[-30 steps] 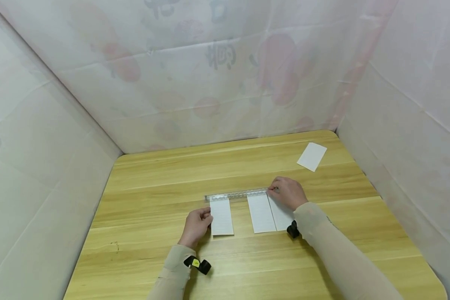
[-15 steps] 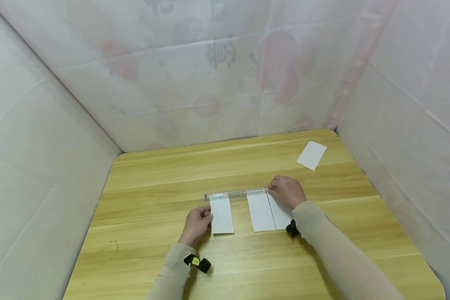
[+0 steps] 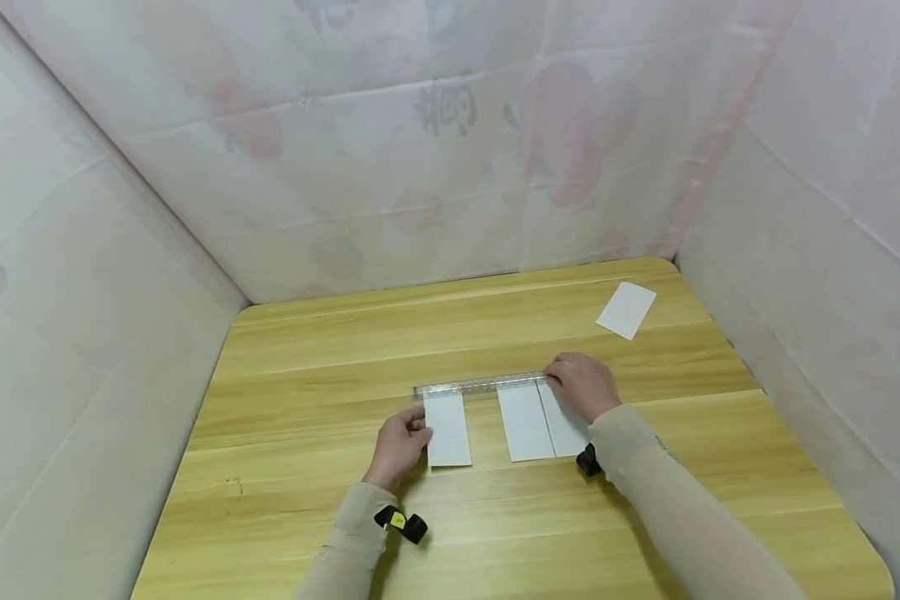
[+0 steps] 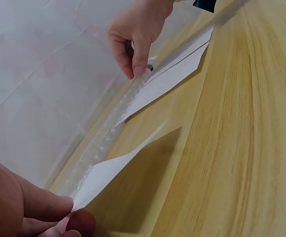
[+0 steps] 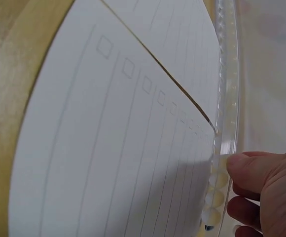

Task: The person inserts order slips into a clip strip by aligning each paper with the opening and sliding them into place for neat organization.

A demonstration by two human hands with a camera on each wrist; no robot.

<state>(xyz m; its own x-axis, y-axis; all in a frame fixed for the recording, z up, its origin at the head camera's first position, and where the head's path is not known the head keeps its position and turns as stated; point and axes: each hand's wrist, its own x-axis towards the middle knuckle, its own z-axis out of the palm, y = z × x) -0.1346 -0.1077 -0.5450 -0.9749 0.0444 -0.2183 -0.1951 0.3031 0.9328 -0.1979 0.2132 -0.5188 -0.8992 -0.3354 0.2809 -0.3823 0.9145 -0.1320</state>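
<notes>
A clear plastic ruler [image 3: 480, 384] with a scalloped edge lies across the top edges of three white lined paper cards. My left hand [image 3: 398, 446] pinches the left card [image 3: 447, 429] at its left edge between thumb and finger. In the left wrist view that card [image 4: 108, 173] is lifted off the wood, with a shadow below it. Toward its right end, the ruler [image 5: 227, 98] is pinched by my right hand [image 3: 585, 386]. Beneath that hand are the middle card [image 3: 525, 421] and right card [image 3: 560, 425], side by side with a thin gap; the hand hides part of the right one.
A fourth loose white card [image 3: 627, 310] lies at the back right of the wooden table [image 3: 307, 358]. Fabric walls [image 3: 390, 150] enclose the table behind and on both sides. Bare wood shows between the left and middle cards.
My right hand has slid slightly right along the ruler, showing more of its right end. My left hand keeps its pinch on the left card. The head view has shifted a little.
</notes>
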